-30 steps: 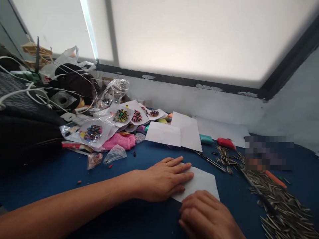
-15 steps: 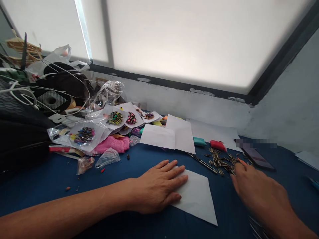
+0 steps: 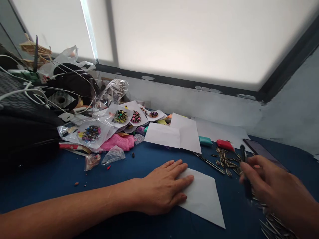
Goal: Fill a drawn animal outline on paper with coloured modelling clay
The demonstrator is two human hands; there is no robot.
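Note:
My left hand [image 3: 165, 189] lies flat with fingers stretched over the left part of a folded white paper [image 3: 205, 197] on the blue table. At the right, my right hand [image 3: 276, 189] is raised above the table, thumb and fingers closed on a slim black pen [image 3: 243, 154]. The pen stands roughly upright and its lower end is smeared by motion. Just left of that hand is a pile of striped sunflower seeds [image 3: 226, 162]. More seeds [image 3: 272, 224] lie beneath it, partly hidden by the hand and wrist.
Behind the paper lies a slim silver-and-black tool [image 3: 210, 164]. Beyond are a teal packet [image 3: 205, 141], a red packet [image 3: 225, 145], a phone [image 3: 264, 152] and white sheets [image 3: 161, 134]. Decorated seeds on papers [image 3: 92, 133], a pink cloth [image 3: 117, 142] and a black bag [image 3: 25, 139] crowd the left.
My right hand has lifted from the seed pile and moved right, now with the black pen upright in it. My left hand stays on the paper. The view has turned slightly left.

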